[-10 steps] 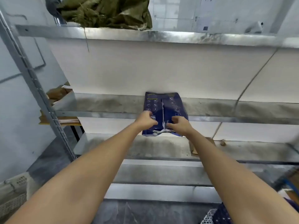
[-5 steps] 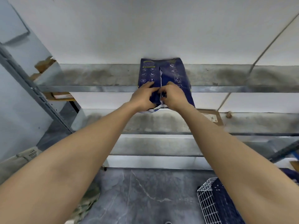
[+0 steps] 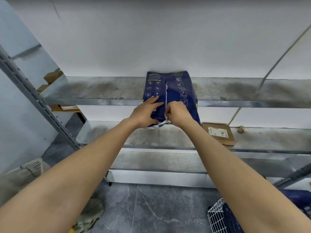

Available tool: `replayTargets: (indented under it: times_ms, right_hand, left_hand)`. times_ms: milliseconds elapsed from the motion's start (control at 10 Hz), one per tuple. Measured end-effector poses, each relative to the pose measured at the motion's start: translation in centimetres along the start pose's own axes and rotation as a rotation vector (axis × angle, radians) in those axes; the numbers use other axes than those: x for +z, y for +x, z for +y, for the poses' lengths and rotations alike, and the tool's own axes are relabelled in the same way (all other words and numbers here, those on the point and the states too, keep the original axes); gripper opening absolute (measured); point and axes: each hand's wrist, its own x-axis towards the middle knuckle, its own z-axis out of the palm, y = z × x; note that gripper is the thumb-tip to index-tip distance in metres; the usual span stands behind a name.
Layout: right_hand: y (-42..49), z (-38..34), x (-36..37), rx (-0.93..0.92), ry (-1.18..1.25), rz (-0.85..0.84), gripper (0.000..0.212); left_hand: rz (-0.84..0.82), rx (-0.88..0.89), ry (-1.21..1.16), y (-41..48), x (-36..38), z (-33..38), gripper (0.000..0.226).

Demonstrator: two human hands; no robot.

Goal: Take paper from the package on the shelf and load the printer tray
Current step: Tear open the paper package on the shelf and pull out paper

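Showing dark blue package [image 3: 171, 91] printed with white icons and yellow-green lettering, white strip along its seam. Showing dull grey metal shelf [image 3: 101, 89], smudged darker. Showing brown cardboard box [image 3: 218, 134] bearing white label. Showing grey marbled floor [image 3: 148, 209], white-veined. Showing white wire basket [image 3: 217, 216].

Single head-worn view, looking forward and down (wide-angle), close to shelf [image 3: 104, 91]

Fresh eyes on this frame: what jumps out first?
The dark blue paper package on the metal shelf, its near end hanging over the shelf edge, with both bare arms reaching up to it. The left hand lies flat on the wrapper while the right hand pinches at the torn centre seam. Lower right, a labelled brown cardboard parcel sits on the next shelf down.
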Motion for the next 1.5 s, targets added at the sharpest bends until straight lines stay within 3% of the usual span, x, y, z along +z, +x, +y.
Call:
replayTargets:
  times_ms: [200, 300, 400, 600, 700, 800, 900, 1000, 1100, 1300, 1400, 1500]
  right_hand:
    - [-4.3, 0.1, -1.2, -0.015, 0.188, 0.060, 0.013]
    - [-8.7, 1.5, -0.1, -0.070, 0.182, -0.016, 0.015]
    - [-9.8, 2.7, 2.2, -0.108, 0.150, 0.073, 0.025]
    - [-9.5, 2.1, 2.8, -0.022, 0.238, 0.460, 0.047]
    - [-9.0, 1.7, 2.5, 0.035, 0.239, 0.476, 0.062]
    - [-8.7, 1.7, 3.3, 0.143, 0.154, 0.417, 0.057]
    - [-7.9, 1.9, 2.9, 0.217, 0.078, 0.374, 0.031]
    - [-6.6, 2.6, 1.6, 0.318, 0.091, 0.364, 0.025]
    - [-5.9, 2.6, 1.0, 0.384, 0.232, 0.513, 0.031]
    - [-4.2, 2.0, 0.0, 0.465, 0.103, 0.472, 0.033]
    - [-3.3, 1.7, -0.5, 0.531, 0.060, 0.370, 0.038]
    - [-2.7, 1.5, -1.4, 0.582, 0.104, 0.313, 0.040]
  left_hand:
    - [0.001, 0.007, -0.020, -0.2, 0.3, -0.5, 0.078]
    - [0.053, 0.019, 0.006, -0.6, 0.6, -0.6, 0.071]
    - [0.112, 0.028, 0.014, -0.8, 1.1, -0.2, 0.064]
    - [0.388, -0.016, -0.111, -1.2, 0.9, 0.4, 0.028]
    - [0.560, -0.235, -0.327, -1.0, 0.1, 0.2, 0.020]
    - [0.908, -0.647, -0.427, -1.5, 0.1, 1.2, 0.023]
    - [0.777, 0.161, -0.182, -4.1, 1.7, 6.7, 0.035]
    - [0.409, 0.879, 0.286, -5.6, 4.8, 7.5, 0.023]
    - [0.477, 0.416, 0.080, -4.2, 5.1, 4.3, 0.025]
    - [0.345, 0.109, 0.266, -2.0, 2.5, 1.1, 0.049]
    - [0.292, 0.010, 0.248, -1.4, 1.3, 0.5, 0.053]
    - [0.258, 0.033, 0.300, -1.1, 0.7, 0.2, 0.047]
